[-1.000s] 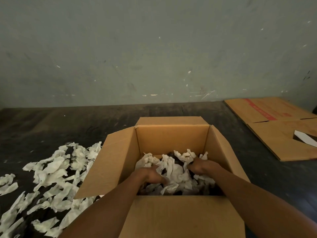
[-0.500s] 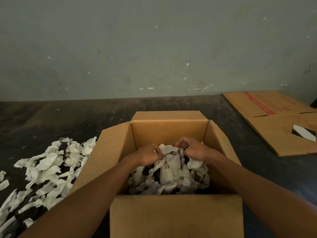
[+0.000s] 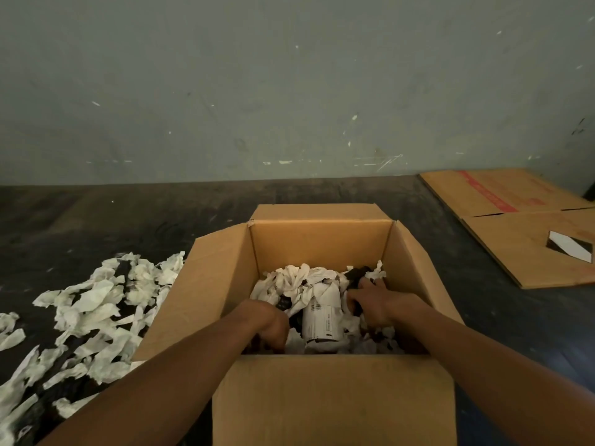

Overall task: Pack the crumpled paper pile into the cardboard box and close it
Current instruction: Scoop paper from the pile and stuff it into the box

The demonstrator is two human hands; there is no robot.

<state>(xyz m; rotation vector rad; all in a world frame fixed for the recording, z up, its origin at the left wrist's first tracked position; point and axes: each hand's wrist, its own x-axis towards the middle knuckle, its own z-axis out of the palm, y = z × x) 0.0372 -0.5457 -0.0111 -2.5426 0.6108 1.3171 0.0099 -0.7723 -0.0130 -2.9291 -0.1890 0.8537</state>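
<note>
The open cardboard box [image 3: 222,284] stands in front of me with all its flaps spread out. It holds crumpled paper [image 3: 299,281], white with some dark pieces, around a white labelled package [image 3: 322,321] with a barcode. Both my hands are inside the box. My left hand [image 3: 273,326] is at the near left of the package, its fingers curled down into the paper and partly hidden. My right hand [image 3: 370,304] lies to the right of the package, fingers spread and pressing on the paper. The loose paper pile [image 3: 87,310] lies on the dark floor left of the box.
Flattened cardboard sheets [image 3: 528,233] lie on the floor at the right, one with a red stripe. A grey-green wall [image 3: 289,91] rises behind the box. The near flap [image 3: 335,400] of the box reaches toward me between my forearms.
My hands were together at the top of the paper; they have now moved apart and lower, one on each side of the labelled package. More of the package shows.
</note>
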